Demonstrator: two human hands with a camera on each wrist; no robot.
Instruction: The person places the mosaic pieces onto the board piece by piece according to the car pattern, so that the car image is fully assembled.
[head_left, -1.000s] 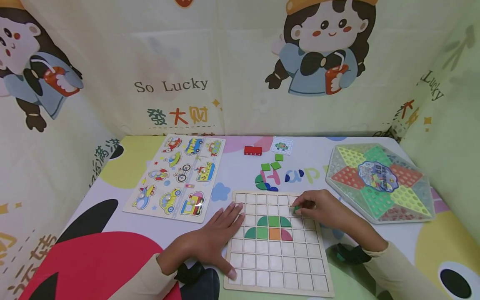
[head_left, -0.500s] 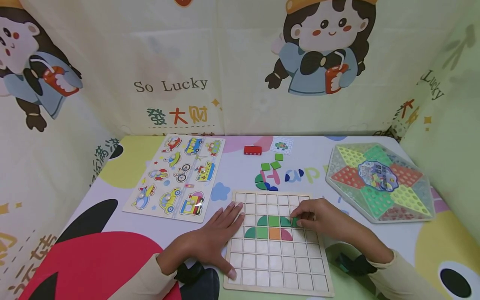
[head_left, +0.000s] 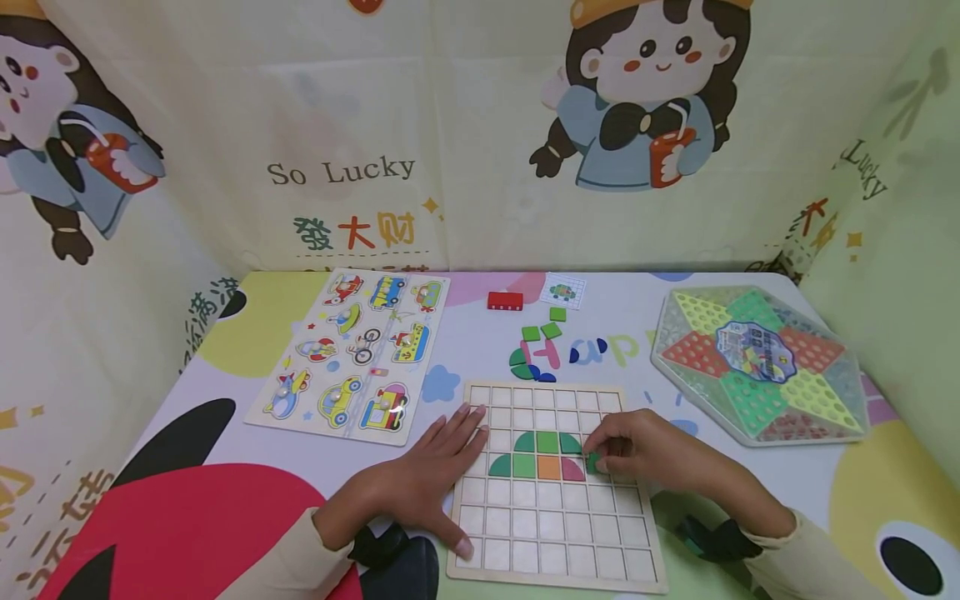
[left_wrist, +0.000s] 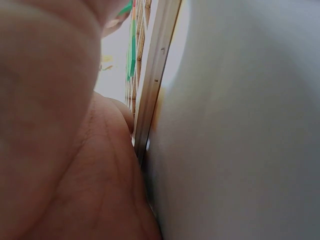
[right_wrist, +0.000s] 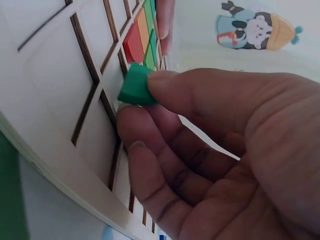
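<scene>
A wooden grid board lies on the table, with green, orange and red tiles set in its upper middle cells. My right hand pinches a green quarter-round tile between thumb and fingertips. In the head view that tile is close over the cell right of the red quarter-round tile. My left hand lies flat with fingers spread across the board's left edge. The left wrist view shows its palm against the board's side.
Behind the board lie loose green square tiles, a green quarter-round and blue pieces. Farther back are a red block and a pattern card. A vehicle puzzle board is left, a hexagonal box right.
My right hand has moved toward me with the green tile, from the board's upper right down to the row of the red tile. My left hand has stayed in place.
</scene>
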